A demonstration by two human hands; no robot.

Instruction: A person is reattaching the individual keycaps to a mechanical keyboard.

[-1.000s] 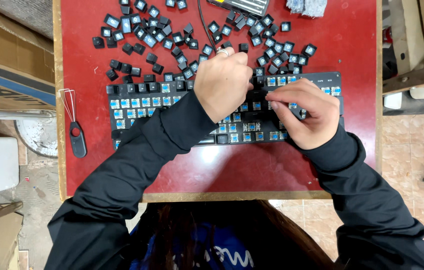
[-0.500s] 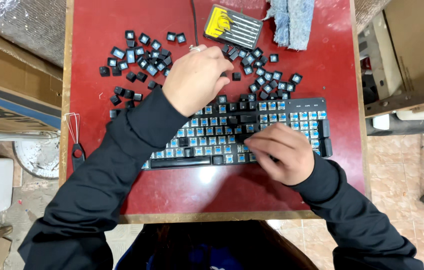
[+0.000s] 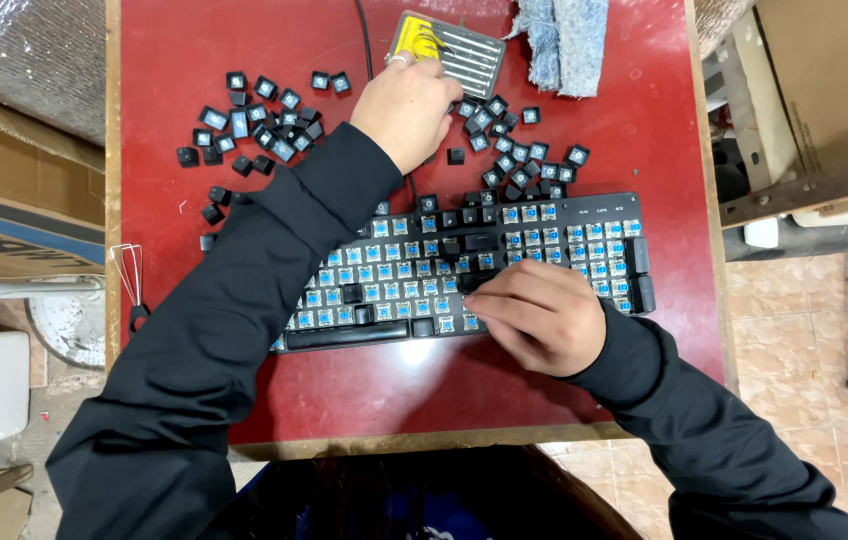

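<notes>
A black keyboard (image 3: 604, 210) lies across the red table (image 3: 394, 390), most of its blue switches bare and a few black keycaps fitted. My right hand (image 3: 544, 320) rests on its front middle, fingertips pinched on a black keycap (image 3: 471, 283) seated in the lower rows. My left hand (image 3: 409, 105) reaches past the keyboard to the loose black keycaps (image 3: 519, 160) beside a grey and yellow screwdriver case (image 3: 454, 50). Its fingers curl down and hide whatever they touch. More loose keycaps (image 3: 264, 120) lie scattered at the far left.
A blue-grey cloth (image 3: 564, 35) lies at the far edge. The keyboard's black cable (image 3: 364, 40) runs off the far side. A wire keycap puller (image 3: 132, 275) hangs at the table's left edge. Cardboard boxes (image 3: 14, 210) stand on the left, and a wooden bench (image 3: 814, 110) on the right.
My left hand has left the keyboard and moved to the loose keycaps by the case. My right hand has slid left along the keyboard's front rows.
</notes>
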